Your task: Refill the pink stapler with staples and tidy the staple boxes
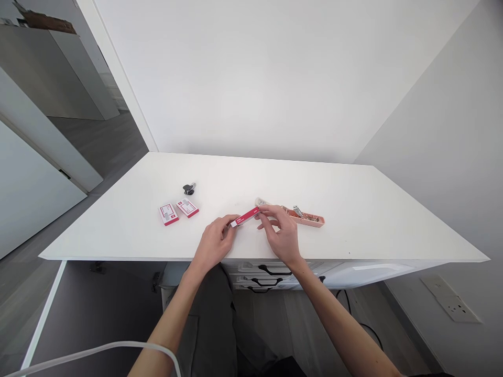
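Note:
Between my left hand and my right hand is a slim red-and-white cardboard box, held above the white tabletop. My left fingers grip its near left end, and my right fingers pinch its far right end. Just behind and to the right of my right hand lies a long, narrow pink case with small metal pieces in it. Its pale end shows beyond my right fingers, while its middle is hidden by the hand. The writing on the box is too small to read.
Two small red-and-white boxes lie on the left of the tabletop. Behind them is a small black-and-metal object. Drawers with black handles are below the front edge. A white cable crosses my left forearm.

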{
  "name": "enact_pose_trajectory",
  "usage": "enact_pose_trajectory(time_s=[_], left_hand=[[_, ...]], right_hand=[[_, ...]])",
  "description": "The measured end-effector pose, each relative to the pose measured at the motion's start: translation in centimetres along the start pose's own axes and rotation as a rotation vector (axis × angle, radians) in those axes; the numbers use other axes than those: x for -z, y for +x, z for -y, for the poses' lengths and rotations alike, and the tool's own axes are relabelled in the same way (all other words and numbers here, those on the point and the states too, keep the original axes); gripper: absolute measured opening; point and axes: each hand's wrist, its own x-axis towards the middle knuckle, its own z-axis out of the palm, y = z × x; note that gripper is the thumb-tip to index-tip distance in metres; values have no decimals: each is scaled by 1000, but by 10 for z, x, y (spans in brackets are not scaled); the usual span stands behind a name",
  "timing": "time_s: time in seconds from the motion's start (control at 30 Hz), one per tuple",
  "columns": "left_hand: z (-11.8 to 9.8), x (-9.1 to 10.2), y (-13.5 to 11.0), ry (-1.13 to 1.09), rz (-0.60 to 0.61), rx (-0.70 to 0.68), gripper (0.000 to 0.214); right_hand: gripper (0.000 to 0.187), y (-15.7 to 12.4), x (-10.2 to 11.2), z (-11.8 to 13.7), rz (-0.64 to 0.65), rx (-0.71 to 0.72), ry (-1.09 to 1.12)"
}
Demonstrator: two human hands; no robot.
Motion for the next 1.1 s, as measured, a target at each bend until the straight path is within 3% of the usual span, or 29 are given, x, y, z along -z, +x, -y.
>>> enact_pose_trajectory(time_s=[0.6, 1.1], left_hand=[[-4, 3, 1, -26, -3, 45, 41], [-3, 4, 3, -74, 18, 23, 40]], right_hand=[[19, -1, 1, 2, 38, -91, 73], [16, -1, 2, 3, 42, -34, 8]])
